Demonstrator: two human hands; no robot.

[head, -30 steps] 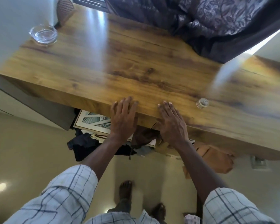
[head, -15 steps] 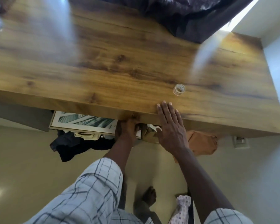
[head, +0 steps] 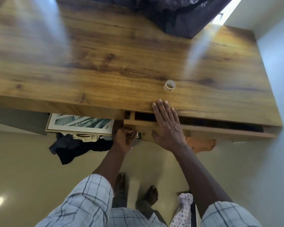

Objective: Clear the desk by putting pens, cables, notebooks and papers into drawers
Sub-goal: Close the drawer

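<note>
A wooden desk fills the upper view. Under its front edge a wooden drawer on the right stands pulled out a little, showing a dark gap inside. My left hand is curled under the drawer's left front corner and grips it from below. My right hand lies flat, fingers straight, across the desk's front edge and the drawer's front. A small clear tape roll sits on the desktop just beyond my right fingertips.
A dark patterned cloth hangs over the desk's back edge. Under the desk lie a framed picture, dark clothes and an orange bag. A wall runs along the desk's right side. My feet stand on the beige floor.
My left hand has dropped from the desktop to below the desk edge and taken hold of the drawer. The drawer has slid out a little. The view has shifted right.
</note>
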